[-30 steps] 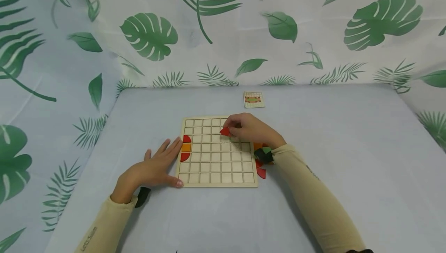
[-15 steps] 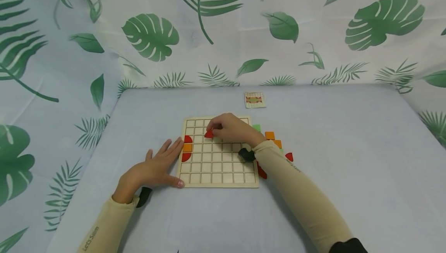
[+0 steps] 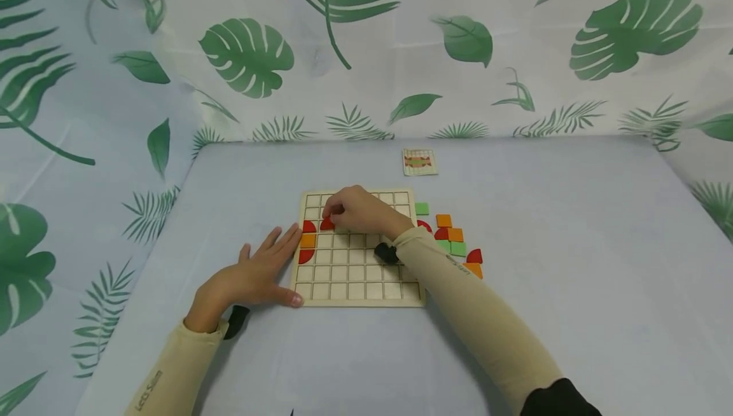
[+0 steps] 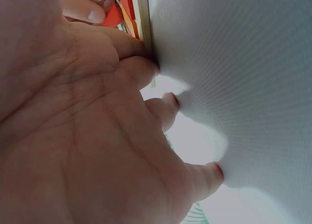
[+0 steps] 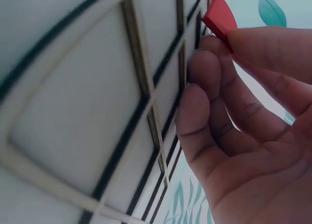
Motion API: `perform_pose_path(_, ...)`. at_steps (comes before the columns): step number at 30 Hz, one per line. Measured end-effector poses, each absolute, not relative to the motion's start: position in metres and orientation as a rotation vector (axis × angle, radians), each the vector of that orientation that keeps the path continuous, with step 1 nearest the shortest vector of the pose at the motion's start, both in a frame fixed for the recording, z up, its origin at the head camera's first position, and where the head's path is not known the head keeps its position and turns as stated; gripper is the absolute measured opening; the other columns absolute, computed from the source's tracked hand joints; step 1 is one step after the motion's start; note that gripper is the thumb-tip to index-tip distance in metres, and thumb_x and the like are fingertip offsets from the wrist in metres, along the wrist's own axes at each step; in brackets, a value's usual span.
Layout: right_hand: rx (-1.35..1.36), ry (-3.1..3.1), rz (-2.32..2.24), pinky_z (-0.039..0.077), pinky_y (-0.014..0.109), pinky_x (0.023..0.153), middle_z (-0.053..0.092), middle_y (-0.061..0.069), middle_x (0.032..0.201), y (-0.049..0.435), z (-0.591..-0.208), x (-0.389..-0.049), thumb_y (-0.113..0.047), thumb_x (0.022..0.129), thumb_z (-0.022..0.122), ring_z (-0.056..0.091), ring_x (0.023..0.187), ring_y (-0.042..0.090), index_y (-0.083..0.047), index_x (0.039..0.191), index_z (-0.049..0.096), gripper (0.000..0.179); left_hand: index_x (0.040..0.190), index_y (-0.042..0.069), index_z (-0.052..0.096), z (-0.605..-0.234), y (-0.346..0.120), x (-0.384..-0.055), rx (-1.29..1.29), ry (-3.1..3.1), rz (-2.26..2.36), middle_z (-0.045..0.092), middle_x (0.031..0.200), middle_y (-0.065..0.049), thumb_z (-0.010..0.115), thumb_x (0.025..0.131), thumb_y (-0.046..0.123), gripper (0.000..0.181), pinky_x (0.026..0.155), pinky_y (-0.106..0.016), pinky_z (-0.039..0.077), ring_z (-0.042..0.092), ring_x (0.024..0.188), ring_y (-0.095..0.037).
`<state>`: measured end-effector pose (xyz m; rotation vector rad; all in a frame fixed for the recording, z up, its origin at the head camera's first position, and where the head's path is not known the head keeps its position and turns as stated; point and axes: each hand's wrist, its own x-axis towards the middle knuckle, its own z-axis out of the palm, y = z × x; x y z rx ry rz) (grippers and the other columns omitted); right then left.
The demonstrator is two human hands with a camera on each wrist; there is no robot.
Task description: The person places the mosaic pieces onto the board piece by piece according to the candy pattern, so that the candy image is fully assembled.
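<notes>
A wooden grid board (image 3: 366, 274) lies on the table. Down its left column sit a red quarter-circle piece (image 3: 308, 226), an orange square (image 3: 308, 241) and another red quarter-circle piece (image 3: 306, 256). My right hand (image 3: 361, 212) pinches a red quarter-circle tile (image 5: 220, 18) between thumb and fingers, low over the second column, level with the upper red piece. The held tile is partly covered by the fingers in the head view. My left hand (image 3: 258, 276) rests with spread fingers against the board's left edge, its thumb at the lower left corner.
Loose pieces lie right of the board: green squares (image 3: 458, 249), orange squares (image 3: 443, 220) and red pieces (image 3: 474, 256), some partly behind the right sleeve (image 3: 469, 301). A small pattern card (image 3: 420, 162) lies beyond the board. A leaf-print cloth (image 3: 366, 53) hangs behind the table.
My right hand has moved left across the board with the red tile, from the middle columns to the second column. More loose pieces at the right are uncovered. The left hand stays put.
</notes>
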<state>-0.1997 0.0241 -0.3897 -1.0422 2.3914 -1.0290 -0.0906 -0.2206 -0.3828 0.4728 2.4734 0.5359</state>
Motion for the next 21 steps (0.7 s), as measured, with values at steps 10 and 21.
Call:
perform_pose_path(10,-1.085,2.439,-0.961,0.054,0.031,0.082,0.078,0.008,0.101,0.0181,-0.3907,-0.1992,0.002,0.101,0.063,0.064,0.084,0.017,-0.002,0.105,0.082,0.019,0.172,0.006,0.005,-0.3823,-0.2208,-0.0909,0.459,2.472,0.56,0.0,0.18,-0.013,0.089,0.086,0.049,0.128,0.114,-0.084,-0.002,-0.007,0.163,-0.042)
perform_pose_path(21,-1.138,2.519,-0.862,0.057,0.032,0.087,0.08,0.009,0.104,0.0136,-0.3924,-0.1947,0.003,0.101,0.066,0.071,0.093,0.02,-0.002,0.101,0.083,0.018,0.172,0.005,0.006,-0.3819,-0.2196,-0.09,0.459,2.475,0.553,0.001,0.18,-0.013,0.09,0.085,0.049,0.128,0.114,-0.083,-0.002,-0.005,0.163,-0.042)
